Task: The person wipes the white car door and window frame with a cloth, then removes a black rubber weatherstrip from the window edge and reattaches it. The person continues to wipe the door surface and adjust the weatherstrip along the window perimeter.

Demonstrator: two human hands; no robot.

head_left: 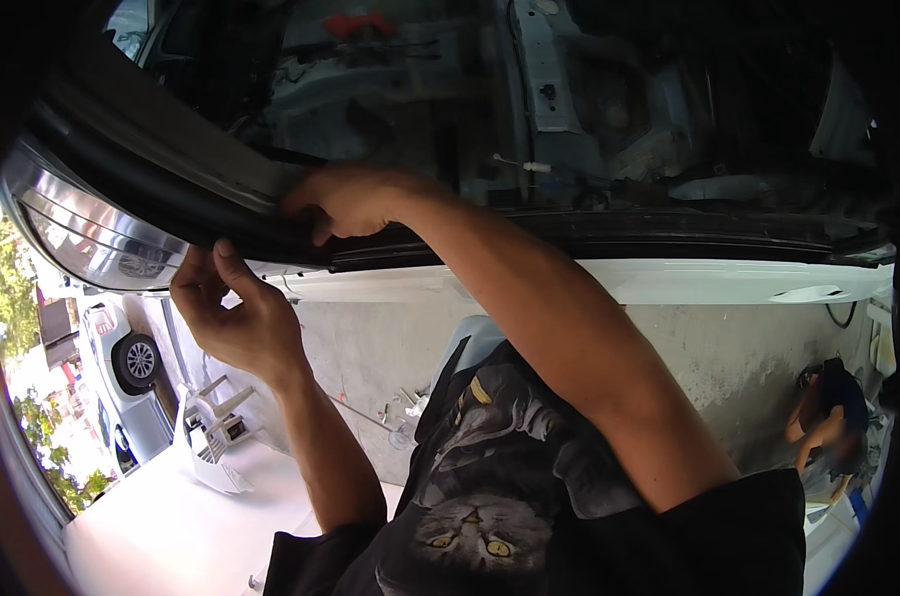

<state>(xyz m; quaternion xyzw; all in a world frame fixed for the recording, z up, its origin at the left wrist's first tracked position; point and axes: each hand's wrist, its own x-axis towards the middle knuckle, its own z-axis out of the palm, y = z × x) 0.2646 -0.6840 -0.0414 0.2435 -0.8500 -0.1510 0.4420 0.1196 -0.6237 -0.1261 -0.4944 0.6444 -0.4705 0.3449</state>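
A long black trim strip (pixel 162 159) curves along the edge of a white car body (pixel 390 285). My right hand (pixel 355 204), partly blurred, has its fingers curled over the strip's near end. Lower and to the left, my left hand (pixel 239 316) is raised against the underside of the edge, thumb up and fingers bent. What its fingertips pinch, if anything, is hidden. Beside it a shiny silver panel (pixel 102 233) bends away to the left. Behind the strip lies a dark car interior (pixel 400 109) with exposed metal parts.
A small white connector (pixel 536 167) lies inside the dark area. Below left are a white plastic part (pixel 200 457) and a parked silver vehicle (pixel 137 407). Assorted small items (pixel 402 412) lie on the grey floor. Another person (pixel 829 422) is at the far right.
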